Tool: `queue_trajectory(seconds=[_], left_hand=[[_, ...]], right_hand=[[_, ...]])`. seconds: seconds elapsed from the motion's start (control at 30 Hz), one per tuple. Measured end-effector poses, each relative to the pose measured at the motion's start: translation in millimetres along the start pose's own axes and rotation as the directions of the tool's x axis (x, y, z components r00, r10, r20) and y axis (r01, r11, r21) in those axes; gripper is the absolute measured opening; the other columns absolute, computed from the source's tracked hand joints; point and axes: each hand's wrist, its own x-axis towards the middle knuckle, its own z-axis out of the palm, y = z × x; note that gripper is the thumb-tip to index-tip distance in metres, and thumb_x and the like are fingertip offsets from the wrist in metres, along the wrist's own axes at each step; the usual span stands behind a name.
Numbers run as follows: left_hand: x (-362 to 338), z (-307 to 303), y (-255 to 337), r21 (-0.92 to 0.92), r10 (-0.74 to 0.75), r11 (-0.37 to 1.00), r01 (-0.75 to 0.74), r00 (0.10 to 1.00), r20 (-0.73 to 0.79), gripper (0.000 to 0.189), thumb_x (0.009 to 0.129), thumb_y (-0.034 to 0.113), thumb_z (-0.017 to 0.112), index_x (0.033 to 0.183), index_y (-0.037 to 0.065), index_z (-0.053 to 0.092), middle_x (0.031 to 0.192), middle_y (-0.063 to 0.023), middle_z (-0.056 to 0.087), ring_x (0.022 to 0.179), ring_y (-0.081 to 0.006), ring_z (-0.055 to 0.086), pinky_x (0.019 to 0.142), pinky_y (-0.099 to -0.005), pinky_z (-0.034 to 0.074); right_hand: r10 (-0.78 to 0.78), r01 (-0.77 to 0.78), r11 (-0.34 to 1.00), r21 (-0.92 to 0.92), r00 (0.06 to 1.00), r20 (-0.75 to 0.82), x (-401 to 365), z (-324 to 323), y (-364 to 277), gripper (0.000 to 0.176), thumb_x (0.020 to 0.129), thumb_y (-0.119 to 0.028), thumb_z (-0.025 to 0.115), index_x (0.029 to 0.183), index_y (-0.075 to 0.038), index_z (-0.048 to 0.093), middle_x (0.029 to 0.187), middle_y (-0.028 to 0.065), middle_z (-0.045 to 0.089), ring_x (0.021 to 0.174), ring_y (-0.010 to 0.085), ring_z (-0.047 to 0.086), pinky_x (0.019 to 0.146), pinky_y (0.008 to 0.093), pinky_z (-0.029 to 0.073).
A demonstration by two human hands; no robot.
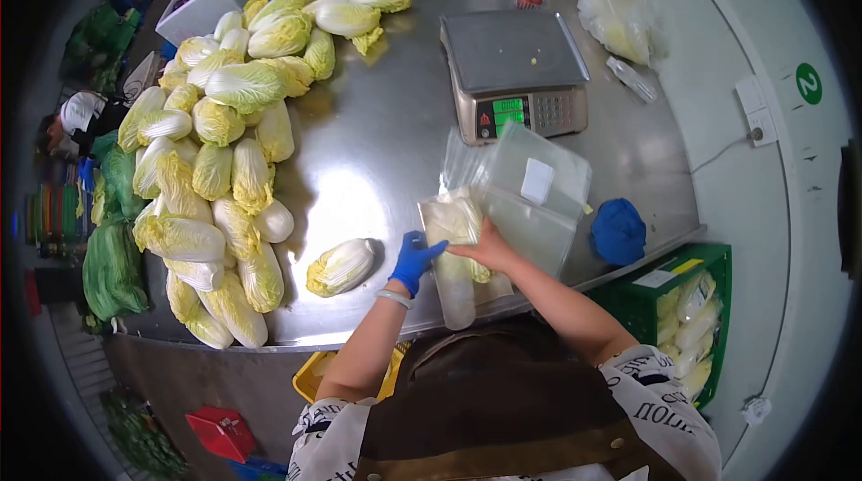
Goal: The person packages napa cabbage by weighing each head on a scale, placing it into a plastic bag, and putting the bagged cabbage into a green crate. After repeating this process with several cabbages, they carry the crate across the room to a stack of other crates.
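Cabbage (pixel 471 214) lies on the steel table (pixel 395 131) just ahead of the apron (pixel 503 400), in or under a clear bag (pixel 457 301); film glare hides which. I read that spot as chosen for short reach: both hands get to it with elbows out.

My left hand (pixel 413 263), blue glove, is at the bag's left edge: thumb out to the right, other fingers bent. Can't tell if film is pinched. My right hand (pixel 494 249), bare, comes over from the right, fingertips pointing left, thumb angled up by the leaves. Fingertips meet or nearly meet the left thumb. Can't confirm what it's clamping, if anything.

Forearms converge from either side of the apron, left rising steeply, right slanting in lower; probably one hand per side to control the film.

Spare bags (pixel 548 216) lie flat beside the right hand, likely for easy picking, with a white slip (pixel 537 180) on top. Scale (pixel 514 59) sits beyond them, lit display facing me, presumably for reading. One loose cabbage (pixel 341 267) rests left of the glove, apart from the cabbage pile (pixel 220 176), also within reach.
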Motion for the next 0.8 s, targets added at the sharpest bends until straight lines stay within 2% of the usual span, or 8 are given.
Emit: queue_trajectory(seconds=[0.07,0.3,0.37,0.43,0.53,0.63,0.73,0.8], left_hand=[[-2,13,5,-0.006,-0.013,1.0,0.013,1.0,-0.028,0.059,0.071,0.027,0.084,0.109,0.007,0.043,0.085,-0.0056,0.052,0.071,-0.0143,0.052,0.058,-0.0279,0.045],[-79,45,52,-0.311,-0.104,0.94,0.14,0.986,0.131,0.051,0.079,0.031,0.076,0.115,0.01,0.046,0.09,-0.0047,0.054,0.064,-0.011,0.051,0.058,-0.029,0.047],[-106,64,61,-0.087,-0.13,0.985,0.151,0.97,0.206,0.062,0.085,0.032,0.068,0.135,0.011,0.038,0.095,-0.0041,0.057,0.067,-0.0101,0.053,0.064,-0.0295,0.052],[-107,80,61,-0.004,-0.168,0.982,0.187,0.891,0.421,0.06,0.09,0.034,0.062,0.138,0.01,0.034,0.103,-0.0058,0.057,0.076,-0.012,0.058,0.065,-0.0295,0.053],[-119,122,63,-0.042,0.011,0.999,0.01,0.883,0.469,0.059,0.093,0.036,0.057,0.139,0.008,0.032,0.112,-0.0085,0.056,0.089,-0.0147,0.06,0.065,-0.0281,0.054],[-133,153,54,-0.047,-0.014,0.997,0.056,0.779,0.627,0.052,0.095,0.026,0.057,0.137,0.006,0.035,0.122,-0.0111,0.054,0.097,-0.0175,0.061,0.071,-0.0265,0.053],[-102,144,30,-0.003,-0.052,0.993,0.117,0.467,0.883,0.042,0.092,0.018,0.06,0.13,0.005,0.048,0.119,-0.0092,0.057,0.097,-0.0168,0.06,0.08,-0.0296,0.052],[-59,128,26,0.174,0.141,0.821,-0.543,0.49,0.86,0.033,0.086,0.013,0.065,0.118,0.006,0.059,0.116,-0.0069,0.061,0.095,-0.0165,0.061,0.084,-0.031,0.049]], right_hand=[[0.1,-0.1,0.994,-0.051,0.995,0.003,0,-1,-3,0.12,0.062,-0.056,0.08,0.138,0.012,0.017,0.139,0.0346,0.032,0.132,0.0417,0.034,0.108,0.0436,0.031],[-0.184,0.134,0.939,0.317,0.974,0.132,-29,-65,32,0.113,0.06,-0.036,0.087,0.14,0.008,0.02,0.138,0.0238,0.038,0.129,0.0322,0.039,0.108,0.0385,0.032],[-0.236,0.18,0.929,0.322,0.961,0.143,-53,-89,42,0.11,0.061,-0.029,0.087,0.141,0.006,0.02,0.137,0.0199,0.04,0.129,0.0291,0.039,0.109,0.0365,0.031],[-0.244,0.201,0.92,0.337,0.966,0.09,-69,-106,48,0.108,0.062,-0.025,0.086,0.142,0.004,0.02,0.137,0.0191,0.041,0.129,0.028,0.039,0.108,0.0359,0.031],[-0.184,0.164,0.91,0.381,0.983,0.019,-98,-141,52,0.104,0.062,-0.019,0.084,0.143,0.001,0.022,0.136,0.0166,0.042,0.127,0.0259,0.041,0.107,0.0354,0.033],[-0.095,0.082,0.873,0.481,0.995,0.002,-138,-173,62,0.097,0.061,-0.013,0.082,0.141,-0.002,0.028,0.131,0.0122,0.047,0.122,0.023,0.046,0.103,0.0347,0.036],[-0.025,-0.02,0.792,0.61,0.998,0.065,-188,-188,107,0.099,0.059,-0.022,0.083,0.141,-0.003,0.031,0.13,0.0105,0.049,0.12,0.0206,0.047,0.103,0.0347,0.036],[0.003,-0.076,0.626,0.777,0.995,0.095,-220,-173,129,0.102,0.059,-0.029,0.082,0.143,-0.004,0.029,0.13,0.0095,0.049,0.119,0.0198,0.047,0.103,0.0352,0.036]])
